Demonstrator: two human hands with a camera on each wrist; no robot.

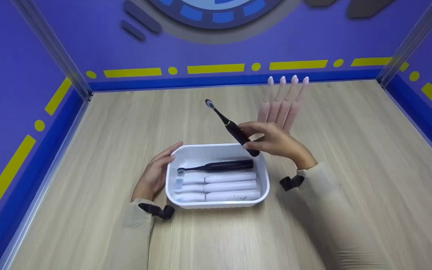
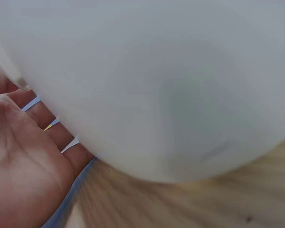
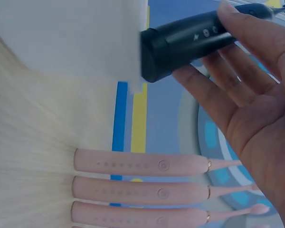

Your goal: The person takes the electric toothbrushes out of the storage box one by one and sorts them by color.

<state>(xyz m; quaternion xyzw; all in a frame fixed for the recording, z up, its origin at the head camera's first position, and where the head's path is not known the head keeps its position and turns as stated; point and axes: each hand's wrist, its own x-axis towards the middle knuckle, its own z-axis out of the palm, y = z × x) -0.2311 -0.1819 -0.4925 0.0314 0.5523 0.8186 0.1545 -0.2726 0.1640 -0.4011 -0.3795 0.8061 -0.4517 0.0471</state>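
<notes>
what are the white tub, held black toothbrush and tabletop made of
White oblong tub: probably smooth moulded plastic, given its rounded corners. Held black cylindrical toothbrush: likely satin plastic, given its soft sheen. Pale wood-grain tabletop: matte wood or laminate; grain can't settle which.

A booth-like workspace: yellow-marked purple panels (image 1: 96, 45) and metal corner posts (image 1: 50, 41) border a wood-grain table (image 1: 208, 240) on three sides

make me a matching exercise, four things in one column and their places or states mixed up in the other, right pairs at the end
1 pink toothbrushes
2 white toothbrushes
3 left hand
4 right hand

A holding a black toothbrush
B upright on the table
C touching the white container
D lying inside the white container

Pairs: 1-B; 2-D; 3-C; 4-A
</notes>
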